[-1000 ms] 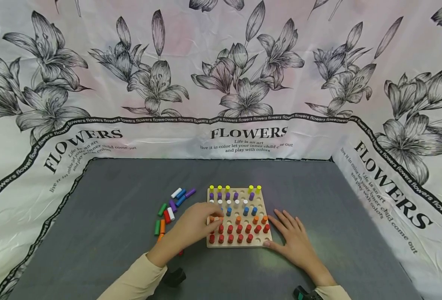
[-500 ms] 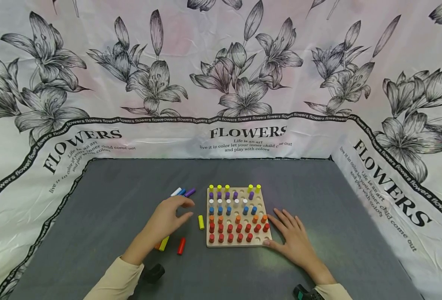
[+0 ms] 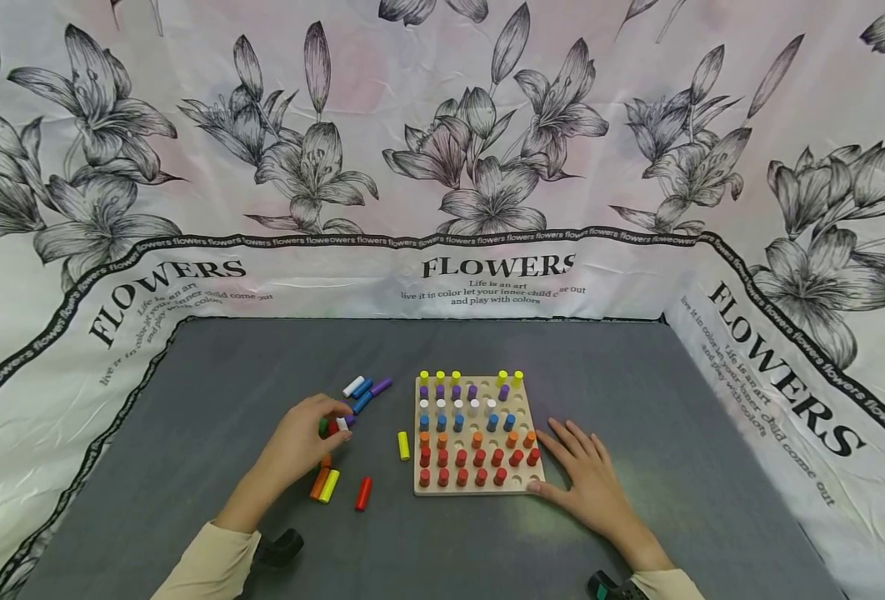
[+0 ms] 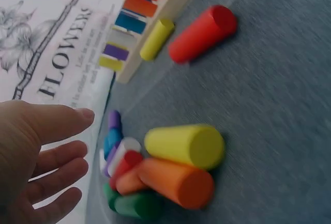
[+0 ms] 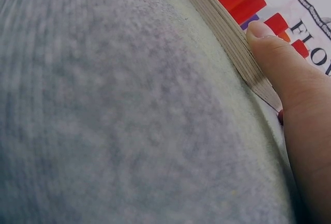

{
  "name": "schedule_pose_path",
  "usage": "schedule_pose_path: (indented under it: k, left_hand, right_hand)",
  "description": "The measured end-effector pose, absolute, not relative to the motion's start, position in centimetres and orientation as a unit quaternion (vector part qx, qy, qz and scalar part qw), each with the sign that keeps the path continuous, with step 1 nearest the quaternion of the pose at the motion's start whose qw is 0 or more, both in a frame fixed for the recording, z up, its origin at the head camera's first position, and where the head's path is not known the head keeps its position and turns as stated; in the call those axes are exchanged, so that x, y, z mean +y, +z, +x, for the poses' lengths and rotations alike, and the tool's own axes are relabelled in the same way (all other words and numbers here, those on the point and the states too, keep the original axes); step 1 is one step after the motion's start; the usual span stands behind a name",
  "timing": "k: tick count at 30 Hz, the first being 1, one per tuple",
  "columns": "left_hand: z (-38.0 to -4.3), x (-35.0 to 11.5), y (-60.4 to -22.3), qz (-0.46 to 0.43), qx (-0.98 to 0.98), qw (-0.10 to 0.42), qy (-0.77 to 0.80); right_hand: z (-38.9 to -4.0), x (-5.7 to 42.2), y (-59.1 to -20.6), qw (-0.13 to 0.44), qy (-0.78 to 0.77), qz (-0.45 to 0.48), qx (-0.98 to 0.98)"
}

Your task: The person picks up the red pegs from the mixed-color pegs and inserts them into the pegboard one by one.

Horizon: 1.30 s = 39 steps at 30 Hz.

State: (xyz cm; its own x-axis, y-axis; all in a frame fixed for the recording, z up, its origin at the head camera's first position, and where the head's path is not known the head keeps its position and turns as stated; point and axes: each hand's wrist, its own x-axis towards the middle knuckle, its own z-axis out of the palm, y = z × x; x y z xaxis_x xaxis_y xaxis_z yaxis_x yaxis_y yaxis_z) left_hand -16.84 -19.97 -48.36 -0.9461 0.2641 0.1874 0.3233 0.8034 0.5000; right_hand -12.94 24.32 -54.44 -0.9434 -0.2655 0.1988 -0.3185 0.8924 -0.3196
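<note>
My left hand (image 3: pixel 303 435) is over the loose pegs left of the board, thumb and fingers apart. In the left wrist view, nothing shows between its fingers. Near its fingertips lie a white peg (image 3: pixel 342 424), a red peg (image 4: pixel 127 167) and a green peg (image 4: pixel 138 205), partly hidden in the head view. The wooden pegboard (image 3: pixel 474 490) carries rows of upright yellow, purple, white, blue, orange and red pegs, with some holes bare. My right hand (image 3: pixel 588 482) lies with fingers spread at the board's right edge; its thumb (image 5: pixel 269 45) rests on the front right corner.
A yellow peg (image 3: pixel 402 446) lies just left of the board. Closer to me are a red peg (image 3: pixel 363 493), another yellow peg (image 3: pixel 328 487) and an orange peg (image 3: pixel 318 483). Blue pegs (image 3: pixel 362 402) lie further back. A flower-printed cloth (image 3: pixel 487 292) borders the grey table.
My left hand has moved from over the board's left side out to the loose pegs, uncovering the left ends of the rows. The right hand has stayed in place.
</note>
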Motion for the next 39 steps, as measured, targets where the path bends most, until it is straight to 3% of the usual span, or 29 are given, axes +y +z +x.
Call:
schedule_pose_path:
  k: [39]
  left_hand:
    - [-16.6, -21.3, -49.6, -0.124, -0.972, 0.049, -0.194]
  right_hand:
    - [-12.9, 24.3, -54.5, 0.085, 0.170, 0.149, -0.970]
